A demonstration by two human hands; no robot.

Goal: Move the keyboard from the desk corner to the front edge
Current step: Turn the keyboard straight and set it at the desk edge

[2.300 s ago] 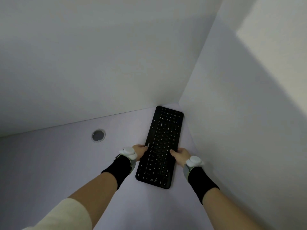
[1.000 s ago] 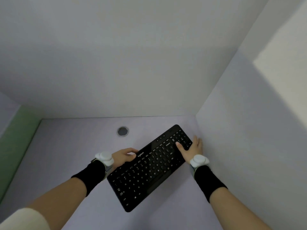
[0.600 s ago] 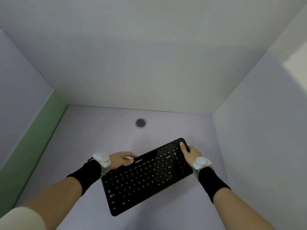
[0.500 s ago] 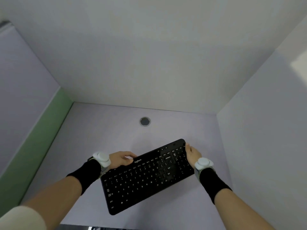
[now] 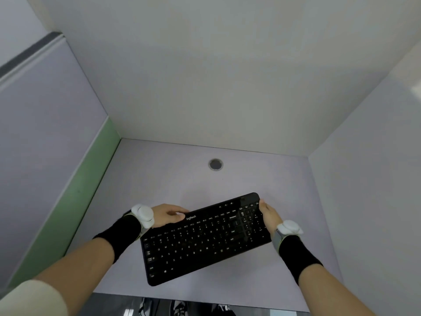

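A black keyboard (image 5: 205,240) is held over the pale lilac desk (image 5: 159,179), slanted, its right end farther from me and its left near corner close to the front edge. My left hand (image 5: 167,215) grips its far long edge near the logo. My right hand (image 5: 268,215) grips its right short end. Both wrists wear black bands with white trackers.
A round grey cable hole (image 5: 215,164) sits in the desk near the back wall. White partition walls close the back and right; a lilac panel with a green strip (image 5: 86,190) closes the left. The desk's front edge (image 5: 205,298) shows below, with floor beyond.
The keyboard left the far right corner, turned from lengthwise to nearly crosswise, and came toward me and the front edge. My right hand shifted to its right end.
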